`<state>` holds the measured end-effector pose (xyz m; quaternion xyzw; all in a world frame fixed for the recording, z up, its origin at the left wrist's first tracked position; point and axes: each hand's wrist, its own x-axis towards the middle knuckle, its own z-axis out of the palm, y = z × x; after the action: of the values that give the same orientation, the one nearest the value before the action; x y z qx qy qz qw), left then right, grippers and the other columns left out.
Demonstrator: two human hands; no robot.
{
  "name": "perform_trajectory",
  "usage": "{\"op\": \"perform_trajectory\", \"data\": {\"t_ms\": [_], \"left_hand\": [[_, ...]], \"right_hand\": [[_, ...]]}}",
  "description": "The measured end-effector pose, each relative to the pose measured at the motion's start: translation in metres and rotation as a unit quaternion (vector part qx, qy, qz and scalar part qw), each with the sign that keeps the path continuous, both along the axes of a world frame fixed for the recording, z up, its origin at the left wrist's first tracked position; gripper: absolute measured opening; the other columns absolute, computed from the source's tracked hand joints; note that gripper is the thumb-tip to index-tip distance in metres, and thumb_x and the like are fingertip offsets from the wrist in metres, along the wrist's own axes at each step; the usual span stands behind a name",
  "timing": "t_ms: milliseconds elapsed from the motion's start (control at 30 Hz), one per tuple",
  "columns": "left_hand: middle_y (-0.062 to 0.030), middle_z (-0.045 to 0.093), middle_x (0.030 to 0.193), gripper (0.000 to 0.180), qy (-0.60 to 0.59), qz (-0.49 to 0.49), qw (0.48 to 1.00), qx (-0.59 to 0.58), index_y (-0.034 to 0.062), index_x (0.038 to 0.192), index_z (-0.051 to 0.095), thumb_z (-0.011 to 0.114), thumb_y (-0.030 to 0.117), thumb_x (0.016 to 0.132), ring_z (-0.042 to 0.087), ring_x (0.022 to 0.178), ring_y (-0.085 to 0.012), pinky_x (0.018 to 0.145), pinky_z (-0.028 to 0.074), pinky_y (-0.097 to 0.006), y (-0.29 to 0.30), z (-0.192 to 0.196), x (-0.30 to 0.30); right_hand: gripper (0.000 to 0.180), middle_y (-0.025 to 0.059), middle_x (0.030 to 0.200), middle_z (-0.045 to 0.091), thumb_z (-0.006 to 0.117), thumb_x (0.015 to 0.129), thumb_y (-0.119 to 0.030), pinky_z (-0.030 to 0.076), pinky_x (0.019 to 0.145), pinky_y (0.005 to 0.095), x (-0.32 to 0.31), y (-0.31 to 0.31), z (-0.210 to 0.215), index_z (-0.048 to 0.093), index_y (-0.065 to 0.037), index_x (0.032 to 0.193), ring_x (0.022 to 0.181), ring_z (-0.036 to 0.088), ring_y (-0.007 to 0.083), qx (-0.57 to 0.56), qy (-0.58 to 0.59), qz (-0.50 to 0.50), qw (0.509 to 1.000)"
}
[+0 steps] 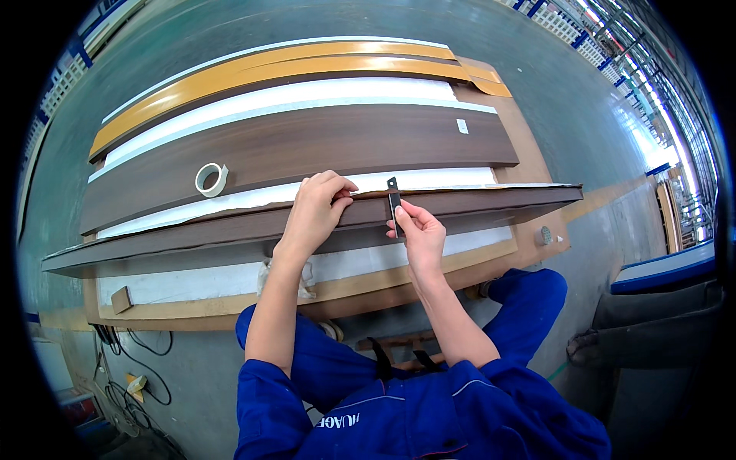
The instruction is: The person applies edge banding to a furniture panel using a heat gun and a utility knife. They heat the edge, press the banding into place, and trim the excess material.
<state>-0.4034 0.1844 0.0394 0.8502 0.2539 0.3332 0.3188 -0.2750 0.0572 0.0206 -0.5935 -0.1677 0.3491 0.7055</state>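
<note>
A long dark brown wood-grain panel (491,201) lies across in front of me, tilted up, with a thin, wavy dark strip along its upper edge. My left hand (316,207) is at that edge, its thumb and fingers pinched together. Whatever lies between those fingertips is too small to make out. A little to the right, my right hand (420,234) grips a slim black utility knife (393,201), held upright against the panel's front. The knife's upper end sticks out above the edge, and my fingers cover part of its lower end.
Behind lie another brown panel (307,146) and a panel with glossy orange strips (291,65). A tape roll (211,180) rests on the middle panel. A brown block (121,300) and a small grey cylinder (543,236) sit on the work surface. Cables (130,391) lie on the floor at left.
</note>
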Motion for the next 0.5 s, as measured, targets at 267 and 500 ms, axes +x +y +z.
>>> {"op": "perform_trajectory", "data": {"t_ms": [267,500], "left_hand": [[-0.0063,0.059,0.075,0.009,0.009,-0.013,1.0,0.008,0.0036,0.081,0.061,0.063,0.001,0.073,0.055,0.075,-0.0227,0.073,0.039,-0.032,0.003,0.002,-0.001],[-0.0064,0.059,0.074,0.014,-0.004,-0.017,1.0,-0.009,0.0029,0.082,0.06,0.066,-0.001,0.07,0.056,0.073,-0.0212,0.073,0.041,-0.031,0.004,0.002,-0.002]], "right_hand": [[0.022,0.0059,0.08,0.062,0.058,0.087,-0.007,0.052,0.057,0.0238,-0.005,0.001,0.002,0.059,0.006,0.105,0.068,0.059,0.0099,-0.005,0.003,-0.013,1.0],[0.021,0.0061,0.082,0.063,0.058,0.087,-0.005,0.052,0.059,0.0232,-0.013,0.004,0.001,0.059,0.005,0.106,0.068,0.06,0.0108,0.003,0.016,0.006,1.0]]}}
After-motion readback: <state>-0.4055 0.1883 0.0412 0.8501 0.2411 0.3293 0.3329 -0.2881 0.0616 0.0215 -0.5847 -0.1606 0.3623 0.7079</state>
